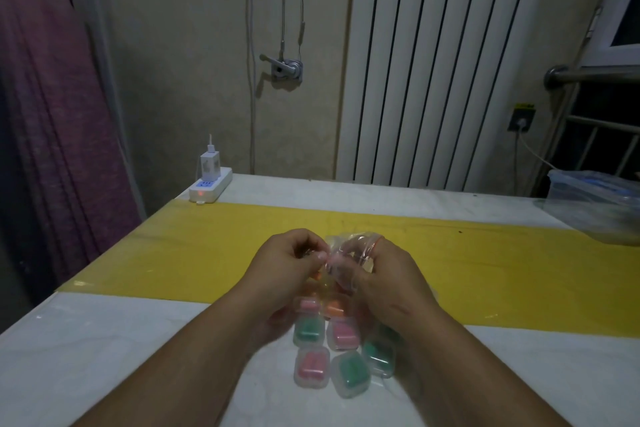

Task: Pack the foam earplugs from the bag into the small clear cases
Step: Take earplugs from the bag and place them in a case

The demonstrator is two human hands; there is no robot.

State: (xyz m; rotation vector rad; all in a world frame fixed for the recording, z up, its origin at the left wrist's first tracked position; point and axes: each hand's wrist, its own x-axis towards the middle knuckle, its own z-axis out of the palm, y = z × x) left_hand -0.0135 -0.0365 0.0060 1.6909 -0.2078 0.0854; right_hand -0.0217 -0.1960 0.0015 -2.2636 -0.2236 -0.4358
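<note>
1. A small clear plastic bag (pixel 349 248) with a red strip along its mouth is held above the white table (pixel 138 340) with its yellow band, between both hands. The bag's long axis stands roughly upright, mouth uppermost and tilted right.
2. The left hand (pixel 289 262) pinches the bag's left edge with curled thumb and fingertips.
3. The right hand (pixel 388 277) grips the bag's right side, fingers curled round it.
4. Beneath the wrists, small clear square cases (pixel 350 392) lie flat, clustered and touching, showing pink, green and orange foam earplugs (pixel 310 368).
5. A white power strip (pixel 209 185) sits at the far left corner.
</note>
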